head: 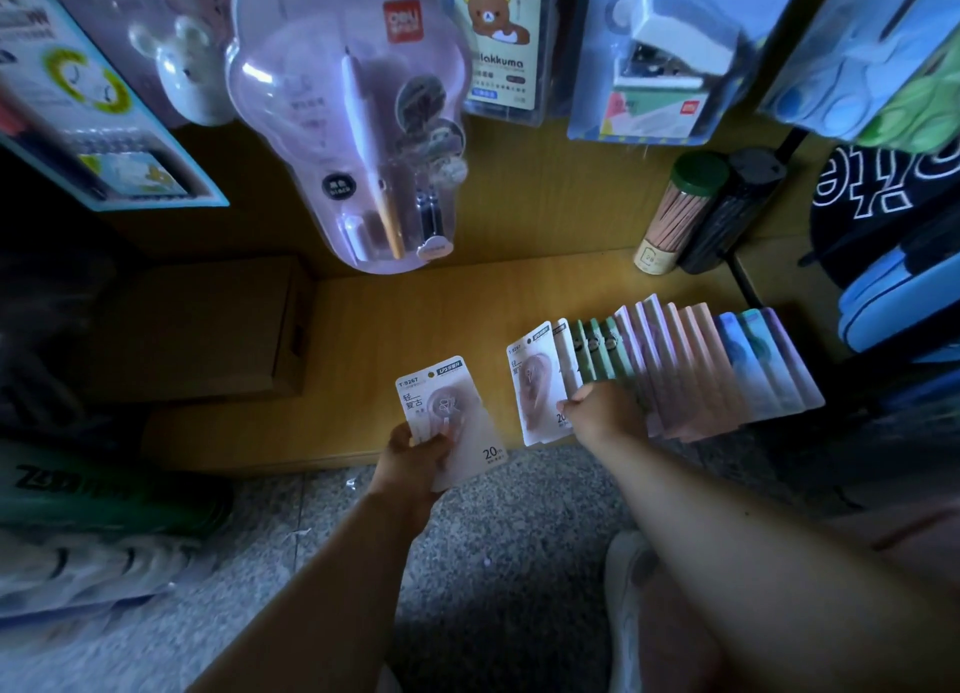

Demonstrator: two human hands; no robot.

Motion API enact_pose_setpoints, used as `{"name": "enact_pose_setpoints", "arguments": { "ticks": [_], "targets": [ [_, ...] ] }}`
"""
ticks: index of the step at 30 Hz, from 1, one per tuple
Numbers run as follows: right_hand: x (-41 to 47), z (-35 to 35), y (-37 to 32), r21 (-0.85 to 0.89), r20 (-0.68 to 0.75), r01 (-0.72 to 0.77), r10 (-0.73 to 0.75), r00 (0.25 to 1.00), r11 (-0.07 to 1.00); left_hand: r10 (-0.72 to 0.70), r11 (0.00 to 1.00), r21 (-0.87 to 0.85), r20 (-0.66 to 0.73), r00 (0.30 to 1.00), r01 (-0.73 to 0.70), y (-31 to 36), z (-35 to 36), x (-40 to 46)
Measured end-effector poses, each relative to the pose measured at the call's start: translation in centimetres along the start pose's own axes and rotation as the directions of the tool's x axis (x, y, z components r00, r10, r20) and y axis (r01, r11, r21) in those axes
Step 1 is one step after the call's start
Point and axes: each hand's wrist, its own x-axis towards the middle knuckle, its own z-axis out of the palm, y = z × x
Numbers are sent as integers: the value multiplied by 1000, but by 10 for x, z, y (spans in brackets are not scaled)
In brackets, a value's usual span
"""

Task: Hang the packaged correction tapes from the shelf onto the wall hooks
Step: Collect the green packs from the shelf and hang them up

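My left hand (415,456) holds one packaged correction tape (447,411), a pale pink card with a clear blister, just above the front edge of the wooden shelf (374,339). To its right a fanned row of packaged correction tapes (675,370) lies on the shelf, white and pink at the left, then green, pink and blue-purple. My right hand (597,411) rests on the left end of that row, fingers pinching the first white and pink package (535,385). No wall hooks are visible; hanging products hide the wall.
Blister packs hang above the shelf: a large pink pen set (353,120), a bear-printed pack (498,42) and a blue stapler pack (665,58). A tube of pencils (675,214) and a dark tube stand at the back right. A cardboard box (202,328) sits left. Speckled floor lies below.
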Motion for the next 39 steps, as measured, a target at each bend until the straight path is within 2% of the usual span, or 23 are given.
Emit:
{"name": "enact_pose_setpoints", "arguments": {
  "ticks": [6,9,14,16,22,25,30,33,39],
  "targets": [
    [-15,-11,-11,200,-10,108,-108,994,974,-25,998,-56,-109,994,19,1,-6,3],
    [-24,-14,-19,344,57,125,-153,987,931,17,1000,-4,-148,989,-18,6,-6,3],
    [-35,-14,-23,422,188,112,-208,960,900,57,994,-96,9,998,-56,19,2,-8],
    [-40,-14,-24,422,194,123,-222,956,898,76,988,-138,63,995,-67,22,6,-13],
    [-48,-11,-27,435,185,159,-261,948,886,82,982,-176,108,991,-62,25,17,-18],
    [-46,-9,-25,458,134,151,-236,963,876,73,983,-179,142,987,-47,25,20,-18],
    [-24,-17,-2,299,-139,92,-51,989,950,29,981,-192,140,990,-1,22,20,-16],
    [-4,-20,14,170,-168,15,14,986,985,8,984,-178,139,990,17,15,15,-11],
    [14,-10,13,-99,-181,-20,2,983,995,-24,981,-187,137,990,49,5,6,0]
  ]
}}
